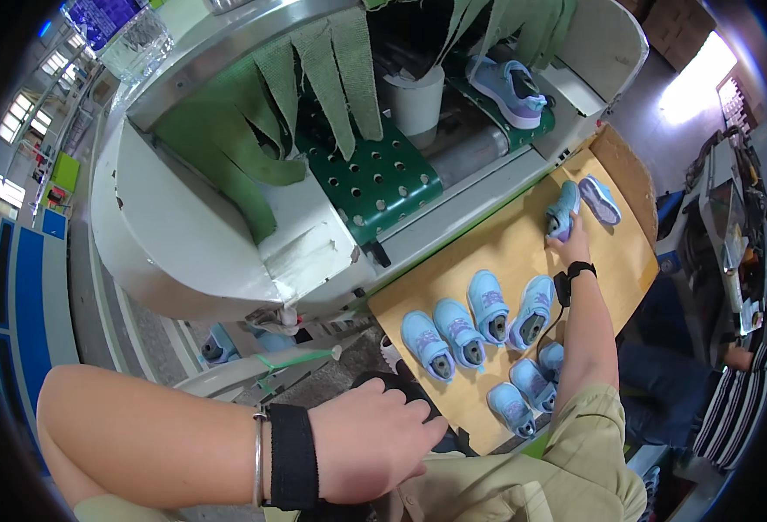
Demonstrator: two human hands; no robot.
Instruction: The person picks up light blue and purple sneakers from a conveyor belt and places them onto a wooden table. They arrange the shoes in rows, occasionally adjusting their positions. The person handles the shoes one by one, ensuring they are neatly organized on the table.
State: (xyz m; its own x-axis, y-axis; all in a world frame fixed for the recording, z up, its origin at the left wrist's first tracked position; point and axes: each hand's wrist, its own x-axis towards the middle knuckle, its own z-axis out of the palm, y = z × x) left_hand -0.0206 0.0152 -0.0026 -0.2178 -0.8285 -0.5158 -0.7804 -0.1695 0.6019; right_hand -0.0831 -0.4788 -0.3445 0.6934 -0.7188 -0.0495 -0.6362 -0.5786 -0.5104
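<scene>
A: Room, far left?
B: Blue-and-grey cabinet (34, 322) at the left edge, windows (10, 118) above. Clear bottle (136, 48) upper left, beside the white machine housing (166, 235).
A: Then?
B: Green flaps (357, 87) hang over the machine mouth, top centre. Perforated green belt (370, 187) below.
A: Left hand (375, 439)?
B: Lower centre, back up, black wristband. Fingers curled, tips hidden; can't tell if they grip anything.
A: Bench (496, 248)?
B: Light tan wood-look top, centre to right, alongside the machine. Row of four blue shoes (459, 333) on its near half, smaller blue shoes (510, 409) just below, partly behind the forearm.
A: Right hand (572, 246)?
B: Right of centre, fingers closed round the heel end of the held shoe (563, 209), at the bench's far end. Tipped shoe (600, 200) just beside it, sole showing.
A: Far right?
B: Grey floor with glare (696, 83) upper right; co-worker's striped garment (736, 409) lower right.
</scene>
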